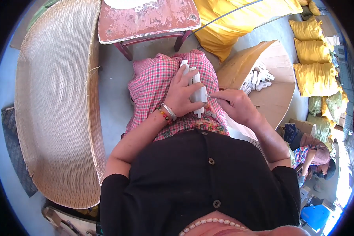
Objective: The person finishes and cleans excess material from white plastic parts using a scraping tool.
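On my lap, over pink checked cloth, lies a long white plastic part with stepped edges. My left hand is wrapped over it, fingers across its upper end and thumb near its lower end. At its right side my right hand pinches a thin, small tool or piece whose tip meets the white part; most of it is hidden by my fingers, so its kind is unclear. To the right, an open cardboard box holds several similar white plastic parts.
A large shallow woven basket stands at my left. Ahead is a worn red wooden stool. Big yellow sacks lie beyond the box, and more yellow sacks line the right side. Another person bends over at the far right.
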`<control>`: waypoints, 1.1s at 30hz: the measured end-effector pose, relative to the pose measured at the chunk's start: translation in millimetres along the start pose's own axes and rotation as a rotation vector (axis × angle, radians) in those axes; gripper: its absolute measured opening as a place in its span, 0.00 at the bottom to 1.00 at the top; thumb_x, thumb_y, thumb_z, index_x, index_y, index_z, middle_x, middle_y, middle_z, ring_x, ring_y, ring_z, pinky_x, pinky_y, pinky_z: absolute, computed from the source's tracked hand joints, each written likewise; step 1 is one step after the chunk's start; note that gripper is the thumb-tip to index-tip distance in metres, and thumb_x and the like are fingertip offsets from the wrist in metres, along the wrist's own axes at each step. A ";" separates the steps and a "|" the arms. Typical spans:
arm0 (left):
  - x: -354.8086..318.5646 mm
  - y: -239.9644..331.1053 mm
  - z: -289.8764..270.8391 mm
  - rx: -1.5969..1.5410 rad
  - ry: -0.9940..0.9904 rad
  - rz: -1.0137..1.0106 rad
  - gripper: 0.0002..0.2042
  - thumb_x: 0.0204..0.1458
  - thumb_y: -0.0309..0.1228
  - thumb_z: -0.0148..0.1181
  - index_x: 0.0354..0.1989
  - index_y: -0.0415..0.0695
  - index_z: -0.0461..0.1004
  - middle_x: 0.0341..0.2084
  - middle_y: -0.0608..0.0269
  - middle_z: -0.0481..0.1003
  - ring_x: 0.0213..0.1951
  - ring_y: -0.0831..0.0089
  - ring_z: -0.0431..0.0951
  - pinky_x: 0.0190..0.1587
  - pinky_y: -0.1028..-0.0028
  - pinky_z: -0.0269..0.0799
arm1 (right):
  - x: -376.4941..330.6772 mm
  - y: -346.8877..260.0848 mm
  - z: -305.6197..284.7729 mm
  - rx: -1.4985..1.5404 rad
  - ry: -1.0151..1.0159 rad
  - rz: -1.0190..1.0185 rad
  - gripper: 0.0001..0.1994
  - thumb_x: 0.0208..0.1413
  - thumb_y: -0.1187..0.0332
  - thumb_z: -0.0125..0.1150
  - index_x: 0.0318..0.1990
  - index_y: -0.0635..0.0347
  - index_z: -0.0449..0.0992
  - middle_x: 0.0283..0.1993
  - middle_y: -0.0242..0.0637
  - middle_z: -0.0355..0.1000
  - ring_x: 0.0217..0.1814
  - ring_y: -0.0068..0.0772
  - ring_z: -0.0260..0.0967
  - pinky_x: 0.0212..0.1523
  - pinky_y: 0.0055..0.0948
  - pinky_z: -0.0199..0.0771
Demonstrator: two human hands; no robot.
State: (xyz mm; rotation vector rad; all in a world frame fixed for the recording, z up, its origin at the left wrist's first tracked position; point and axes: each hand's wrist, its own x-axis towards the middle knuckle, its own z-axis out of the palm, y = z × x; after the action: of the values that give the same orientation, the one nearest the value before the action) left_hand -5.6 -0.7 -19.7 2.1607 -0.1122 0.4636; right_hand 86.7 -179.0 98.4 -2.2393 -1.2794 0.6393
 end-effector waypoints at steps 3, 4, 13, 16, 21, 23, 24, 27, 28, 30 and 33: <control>1.2 -2.7 4.3 0.022 0.000 0.019 0.23 0.31 0.43 0.70 0.40 0.51 0.77 0.58 0.59 0.63 0.64 0.42 0.50 0.60 0.48 0.53 | 11.7 -6.3 -3.8 -0.146 -0.085 0.055 0.07 0.52 0.74 0.54 0.39 0.62 0.75 0.33 0.48 0.74 0.36 0.50 0.73 0.36 0.40 0.73; 2.1 -4.3 4.8 0.014 -0.003 0.018 0.23 0.31 0.43 0.70 0.40 0.51 0.77 0.58 0.59 0.63 0.64 0.42 0.50 0.60 0.48 0.53 | 17.3 -9.2 -7.4 -0.146 -0.089 0.064 0.07 0.52 0.74 0.54 0.39 0.62 0.75 0.33 0.48 0.74 0.36 0.50 0.73 0.36 0.40 0.73; 12.5 -2.8 -5.9 0.074 0.050 0.092 0.23 0.32 0.42 0.70 0.39 0.46 0.77 0.58 0.48 0.62 0.61 0.41 0.56 0.64 0.50 0.50 | 32.7 1.7 -21.0 -0.266 -0.264 0.048 0.07 0.55 0.67 0.53 0.38 0.57 0.74 0.31 0.49 0.73 0.38 0.53 0.71 0.40 0.46 0.70; 8.1 -1.5 -8.0 -0.082 -0.053 0.053 0.34 0.32 0.39 0.72 0.53 0.45 0.69 0.61 0.39 0.54 0.63 0.41 0.52 0.66 0.55 0.48 | 13.6 7.3 -4.8 -0.166 0.165 0.017 0.12 0.54 0.64 0.58 0.45 0.52 0.74 0.31 0.45 0.74 0.32 0.48 0.74 0.31 0.41 0.75; -24.4 -23.3 -20.4 -0.218 -0.191 0.022 0.36 0.39 0.29 0.65 0.60 0.37 0.58 0.61 0.40 0.55 0.65 0.46 0.52 0.67 0.61 0.47 | 5.8 16.4 75.4 0.145 0.285 0.083 0.18 0.48 0.63 0.64 0.46 0.58 0.71 0.40 0.50 0.72 0.43 0.47 0.73 0.44 0.38 0.73; -25.8 -26.1 -15.4 -0.132 -0.176 0.039 0.34 0.39 0.27 0.63 0.59 0.37 0.59 0.59 0.41 0.58 0.64 0.48 0.54 0.66 0.61 0.49 | 10.3 30.0 42.3 0.243 0.387 -0.010 0.16 0.49 0.64 0.63 0.44 0.59 0.72 0.39 0.47 0.73 0.42 0.43 0.73 0.43 0.36 0.73; -22.1 -26.8 -13.7 -0.078 -0.172 0.029 0.33 0.39 0.24 0.61 0.59 0.37 0.59 0.58 0.43 0.61 0.63 0.49 0.56 0.65 0.61 0.50 | 12.0 39.0 23.7 0.349 0.462 -0.074 0.14 0.50 0.65 0.62 0.43 0.59 0.73 0.39 0.45 0.73 0.41 0.39 0.74 0.42 0.35 0.73; -15.6 -12.2 -15.6 -0.075 -0.154 0.007 0.30 0.43 0.23 0.58 0.59 0.37 0.60 0.57 0.43 0.62 0.63 0.49 0.57 0.65 0.63 0.51 | 61.2 53.7 -104.4 0.196 0.959 0.034 0.12 0.54 0.67 0.58 0.43 0.64 0.73 0.38 0.44 0.75 0.39 0.30 0.73 0.40 0.30 0.72; -18.2 -14.9 -14.6 -0.067 -0.159 0.011 0.30 0.43 0.23 0.58 0.59 0.37 0.60 0.57 0.43 0.62 0.63 0.49 0.57 0.65 0.63 0.51 | 77.7 55.0 -154.6 0.293 1.042 0.053 0.16 0.53 0.66 0.60 0.46 0.66 0.71 0.39 0.46 0.74 0.40 0.32 0.72 0.40 0.31 0.71; -11.4 -20.9 -7.4 -0.247 -0.150 -0.098 0.30 0.44 0.24 0.59 0.59 0.38 0.60 0.58 0.44 0.61 0.63 0.52 0.59 0.64 0.64 0.52 | 117.7 93.7 -253.5 0.168 1.247 -0.131 0.25 0.51 0.63 0.62 0.53 0.67 0.66 0.41 0.44 0.74 0.42 0.34 0.72 0.42 0.29 0.71; -6.2 -18.5 -6.4 -0.222 -0.156 -0.146 0.30 0.45 0.25 0.60 0.59 0.38 0.60 0.58 0.45 0.61 0.62 0.54 0.60 0.64 0.64 0.53 | 137.5 73.9 -315.3 0.374 1.318 -0.034 0.27 0.52 0.62 0.62 0.57 0.67 0.64 0.31 0.38 0.74 0.30 0.21 0.72 0.37 0.24 0.70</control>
State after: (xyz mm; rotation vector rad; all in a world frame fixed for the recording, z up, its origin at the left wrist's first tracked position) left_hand -8.6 14.9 -32.8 1.9674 -0.0875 0.1884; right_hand 388.6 -146.4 276.2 -1.6743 -0.4341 -0.5536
